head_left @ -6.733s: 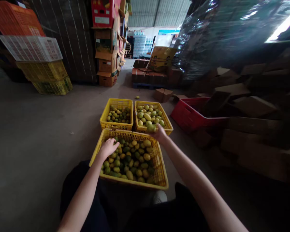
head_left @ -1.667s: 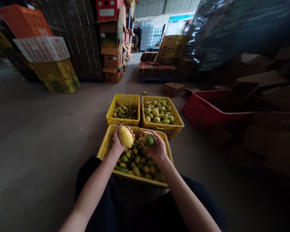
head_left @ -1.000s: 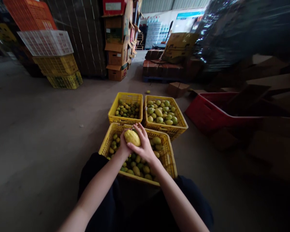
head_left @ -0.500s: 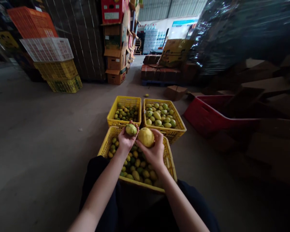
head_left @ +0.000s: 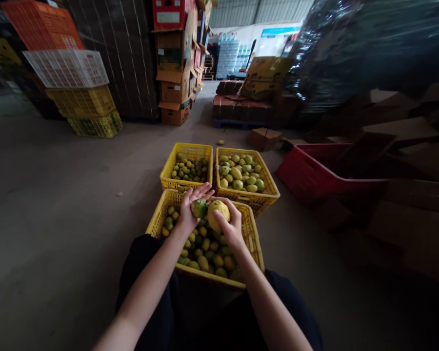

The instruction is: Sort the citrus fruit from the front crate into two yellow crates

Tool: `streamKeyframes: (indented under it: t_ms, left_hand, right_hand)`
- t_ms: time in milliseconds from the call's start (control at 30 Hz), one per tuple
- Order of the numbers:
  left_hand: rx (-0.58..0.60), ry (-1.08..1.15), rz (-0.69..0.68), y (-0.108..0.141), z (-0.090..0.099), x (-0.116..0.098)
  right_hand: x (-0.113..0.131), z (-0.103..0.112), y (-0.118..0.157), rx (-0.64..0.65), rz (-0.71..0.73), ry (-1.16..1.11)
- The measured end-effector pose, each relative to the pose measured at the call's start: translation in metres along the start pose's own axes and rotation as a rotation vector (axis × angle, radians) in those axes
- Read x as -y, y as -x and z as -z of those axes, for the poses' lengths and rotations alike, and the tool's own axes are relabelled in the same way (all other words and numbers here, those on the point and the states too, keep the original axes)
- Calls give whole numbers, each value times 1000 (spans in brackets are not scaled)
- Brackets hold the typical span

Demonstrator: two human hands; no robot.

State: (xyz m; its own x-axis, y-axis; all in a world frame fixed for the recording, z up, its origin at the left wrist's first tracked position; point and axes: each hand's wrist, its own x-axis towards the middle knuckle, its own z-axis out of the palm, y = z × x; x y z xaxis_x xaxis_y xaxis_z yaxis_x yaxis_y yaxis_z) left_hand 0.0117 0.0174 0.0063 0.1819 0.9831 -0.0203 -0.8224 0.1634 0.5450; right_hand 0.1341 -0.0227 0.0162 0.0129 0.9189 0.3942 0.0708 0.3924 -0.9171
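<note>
Left hand (head_left: 189, 209) has the green fruit (head_left: 199, 208) lying against its palm, fingers stretched out rather than wrapped; right hand (head_left: 234, 224) is clamped on the yellow fruit (head_left: 216, 209), thumb across its near side. Hands are close together, both above the front crate (head_left: 254, 239). Fruits sit side by side; we can't tell if they actually touch. Step in hand, as we read it: handling one fruit per hand in mid-air, neither set down. Mixed fruit (head_left: 204, 262) fills the crate below, green and yellow. Beyond it, back-left crate (head_left: 186, 185) has smaller fruit, back-right crate (head_left: 249, 197) bigger, paler ones. Any next move calls for us to firm up the left hold first, since that fruit is barely caged and could roll off; right grip looks secure. Reaching either back crate means clearing its near rim. Red crate (head_left: 305, 174) is off to the right, loose fruit (head_left: 220, 142) on the floor behind.
</note>
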Motion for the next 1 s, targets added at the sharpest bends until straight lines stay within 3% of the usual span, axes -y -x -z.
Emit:
streamKeyframes:
  t_ms: [133, 400, 533, 633, 733, 833, 933, 1000]
  left_hand:
    - [-13, -11, -16, 0, 3, -4]
    - [44, 13, -51, 24, -13, -15]
    - [32, -2, -72, 27, -15, -18]
    - [-74, -47, -26, 20, -12, -17]
    - [-272, 22, 131, 10, -5, -14]
    - [-445, 142, 235, 3, 2, -11]
    - [-495, 178, 250, -2, 7, -8]
    - [-497, 164, 263, -3, 10, -6]
  right_hand:
    - [-3, 0, 2, 72, 91, 2]
    - [-3, 1, 11, -40, 257, 149]
    - [-2, -1, 15, -63, 254, 168]
    - [-6, -9, 9, -119, 109, 91]
    - [-17, -19, -3, -194, -209, -132]
    - [-33, -23, -15, -190, -507, -374]
    - [-45, -21, -19, -164, -752, -574]
    - [-48, -19, -20, -170, -833, -636]
